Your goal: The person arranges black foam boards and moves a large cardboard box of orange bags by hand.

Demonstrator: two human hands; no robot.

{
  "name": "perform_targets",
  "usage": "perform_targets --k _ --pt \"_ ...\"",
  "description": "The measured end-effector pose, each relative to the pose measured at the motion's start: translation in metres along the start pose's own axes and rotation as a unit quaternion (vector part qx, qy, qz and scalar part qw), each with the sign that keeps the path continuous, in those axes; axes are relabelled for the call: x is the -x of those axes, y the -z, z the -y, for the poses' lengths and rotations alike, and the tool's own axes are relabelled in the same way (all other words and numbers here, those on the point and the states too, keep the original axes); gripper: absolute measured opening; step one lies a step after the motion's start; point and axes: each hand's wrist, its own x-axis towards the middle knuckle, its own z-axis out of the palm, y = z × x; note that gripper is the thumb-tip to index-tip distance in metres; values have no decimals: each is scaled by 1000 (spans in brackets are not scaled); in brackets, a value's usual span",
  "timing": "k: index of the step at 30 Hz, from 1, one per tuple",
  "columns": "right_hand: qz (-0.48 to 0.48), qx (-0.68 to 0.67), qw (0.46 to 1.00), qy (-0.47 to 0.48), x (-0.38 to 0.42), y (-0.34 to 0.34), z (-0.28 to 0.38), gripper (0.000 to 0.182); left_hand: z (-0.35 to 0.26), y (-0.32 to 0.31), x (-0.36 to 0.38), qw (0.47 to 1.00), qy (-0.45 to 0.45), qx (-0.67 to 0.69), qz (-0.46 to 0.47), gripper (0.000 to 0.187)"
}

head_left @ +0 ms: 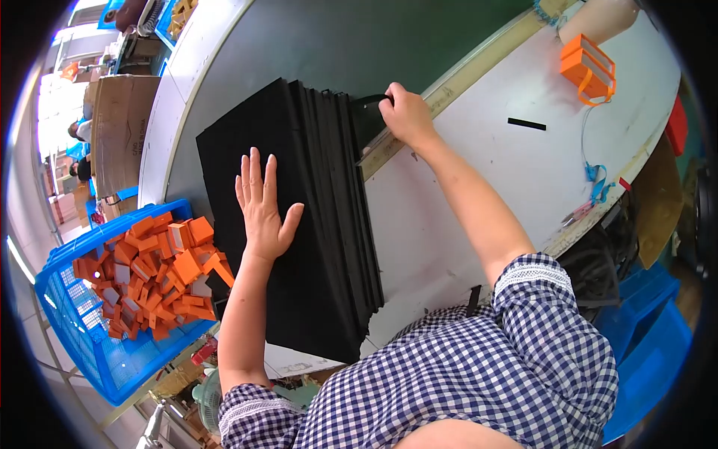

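My left hand (pixel 263 212) lies flat with fingers stretched out on the top of a thick stack of black sheets (pixel 318 299). The layers fan out slightly along the stack's right side. Beyond that side, my right hand (pixel 406 114) is closed on a thin black strip (pixel 369 99), which reaches from the stack's far right corner into the fingers. Under the right wrist runs the pale raised edge (pixel 449 90) of the table.
A blue crate (pixel 97 382) of orange box pieces (pixel 161 277) stands left of the stack. On the white tabletop (pixel 479 187) lie a short black strip (pixel 526 124), an orange box (pixel 587 67) and a blue ribbon (pixel 598 183). Blue bins (pixel 658 344) stand at lower right.
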Motion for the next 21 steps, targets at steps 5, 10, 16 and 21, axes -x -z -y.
perform_targets --k 5,10,16,21 --pt "-39 -264 961 -68 -5 -3 -6 14 -1 -1 2 1000 3 2 2 83" --pt "-30 -346 932 -103 -26 -21 -4 15 -2 -1 0 1000 0 4 10 82" --pt "64 -603 763 -223 -81 -24 30 22 -11 3 4 1000 -7 2 24 83" --pt "-16 -579 806 -123 -135 -36 25 20 -13 4 3 999 -13 -2 34 82"
